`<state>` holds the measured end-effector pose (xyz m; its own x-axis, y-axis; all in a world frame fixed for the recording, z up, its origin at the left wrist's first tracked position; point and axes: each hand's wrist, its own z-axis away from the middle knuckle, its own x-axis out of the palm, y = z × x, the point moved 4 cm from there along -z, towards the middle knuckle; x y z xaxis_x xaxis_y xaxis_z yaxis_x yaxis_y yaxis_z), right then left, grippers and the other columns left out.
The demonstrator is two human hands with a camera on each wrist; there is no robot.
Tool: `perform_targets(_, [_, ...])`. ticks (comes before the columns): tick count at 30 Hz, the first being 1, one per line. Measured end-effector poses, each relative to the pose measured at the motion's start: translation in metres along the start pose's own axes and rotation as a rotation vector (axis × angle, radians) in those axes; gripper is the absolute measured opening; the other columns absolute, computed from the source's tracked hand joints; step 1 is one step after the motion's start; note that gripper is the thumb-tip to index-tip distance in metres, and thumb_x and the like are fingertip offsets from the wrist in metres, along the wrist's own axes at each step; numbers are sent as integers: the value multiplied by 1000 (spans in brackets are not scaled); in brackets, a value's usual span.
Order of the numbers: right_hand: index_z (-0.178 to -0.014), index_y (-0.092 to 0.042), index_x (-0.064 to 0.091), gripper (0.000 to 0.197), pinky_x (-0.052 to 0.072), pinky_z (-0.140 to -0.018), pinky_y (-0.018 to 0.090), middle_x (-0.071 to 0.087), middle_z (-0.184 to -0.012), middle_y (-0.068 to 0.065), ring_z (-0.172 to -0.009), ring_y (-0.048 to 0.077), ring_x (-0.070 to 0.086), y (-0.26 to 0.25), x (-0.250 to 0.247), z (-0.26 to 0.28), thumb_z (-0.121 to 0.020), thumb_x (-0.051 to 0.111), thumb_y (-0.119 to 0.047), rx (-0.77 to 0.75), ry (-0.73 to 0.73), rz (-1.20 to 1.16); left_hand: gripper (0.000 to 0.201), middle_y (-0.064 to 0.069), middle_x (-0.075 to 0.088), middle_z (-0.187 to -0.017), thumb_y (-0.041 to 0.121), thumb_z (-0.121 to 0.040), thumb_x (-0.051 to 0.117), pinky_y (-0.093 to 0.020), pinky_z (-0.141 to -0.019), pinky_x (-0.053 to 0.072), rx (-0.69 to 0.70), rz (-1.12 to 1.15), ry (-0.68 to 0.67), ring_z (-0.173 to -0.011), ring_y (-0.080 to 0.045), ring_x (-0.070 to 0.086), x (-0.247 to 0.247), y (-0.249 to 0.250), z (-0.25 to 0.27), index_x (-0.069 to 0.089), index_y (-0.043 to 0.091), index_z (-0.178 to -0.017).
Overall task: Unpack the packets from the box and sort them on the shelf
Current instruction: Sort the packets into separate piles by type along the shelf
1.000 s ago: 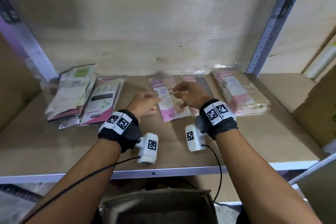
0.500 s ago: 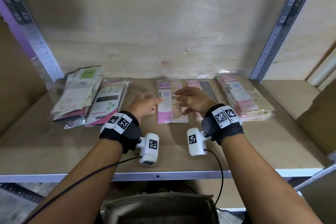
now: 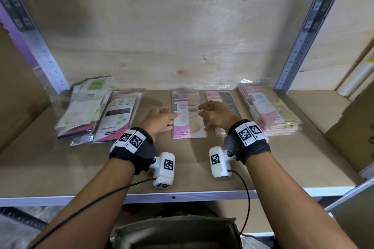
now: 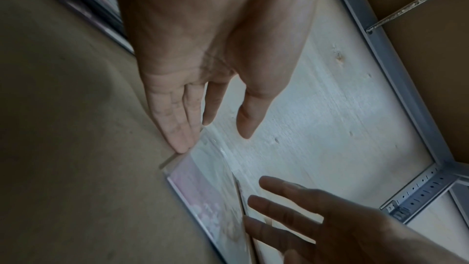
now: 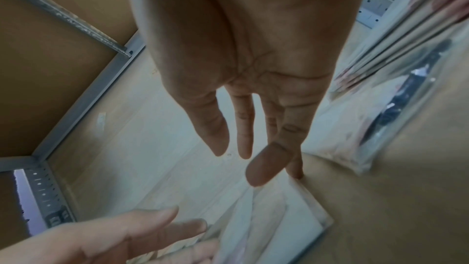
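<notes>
A pink packet [image 3: 188, 115] lies flat and straight in the middle of the shelf board [image 3: 182, 174]. My left hand [image 3: 172, 116] is at its left edge, fingers straight; in the left wrist view the fingertips [image 4: 181, 146] touch the packet [image 4: 210, 188] at its corner. My right hand [image 3: 202, 113] hovers at the packet's right side, fingers straight and spread, with one fingertip [image 5: 295, 174] at the packet's [image 5: 279, 218] edge. Neither hand holds anything.
Two leaning packet stacks [image 3: 85, 111] [image 3: 119, 115] sit at the left. A pink-and-dark packet [image 3: 220, 103] and a thick pink stack [image 3: 267, 111] lie at the right. Metal uprights [image 3: 299, 46] flank the wooden back wall. A cardboard box [image 3: 352, 127] stands far right, a brown container [image 3: 178, 230] below.
The middle packet, held tilted between both hands a second ago, now lies flat and straight on the shelf. Both hands have let go and their fingers have straightened beside it.
</notes>
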<state>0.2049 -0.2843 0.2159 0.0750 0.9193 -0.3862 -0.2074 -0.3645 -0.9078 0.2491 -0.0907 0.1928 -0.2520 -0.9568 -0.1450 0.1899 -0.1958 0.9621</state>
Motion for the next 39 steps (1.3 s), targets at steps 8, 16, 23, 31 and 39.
perform_targets(8, [-124,-5,59,30,56,-57,28,61,-124,15,-108,44,64,1,0,-1,-96,61,-14,-2,2,-2,59,-7,66,-119,21,-92,68,-24,-82,55,-8,3,-2,-107,-17,64,-3,0,-3,42,9,-144])
perform_targets(16, [-120,-8,63,26,56,-63,22,61,-117,6,-94,19,62,-7,-5,-5,-95,61,-15,-82,84,92,62,-4,63,-121,25,-88,72,-34,-97,54,21,-4,35,-108,-17,64,-22,1,-6,45,14,-142])
perform_targets(23, [-111,-3,64,18,50,-51,25,67,-93,11,-75,21,66,-31,27,8,-95,56,-6,-121,3,-31,41,-11,66,-121,19,-89,70,-32,-88,57,108,63,160,-102,-21,68,-86,11,5,59,10,-127])
perform_targets(31, [-100,-3,59,10,50,-43,26,65,-81,16,-61,28,67,-49,111,-5,-93,55,2,36,-214,-63,15,-13,71,-111,10,-92,65,-26,-77,58,152,89,302,-96,-23,70,-161,19,32,68,15,-106])
perform_targets(39, [-110,-1,62,59,59,-65,36,72,-92,11,-72,24,72,-88,191,-42,-81,74,-51,102,-186,426,14,-5,70,-88,13,-91,65,-21,-64,58,232,60,361,-72,-15,65,-192,30,50,69,15,-105])
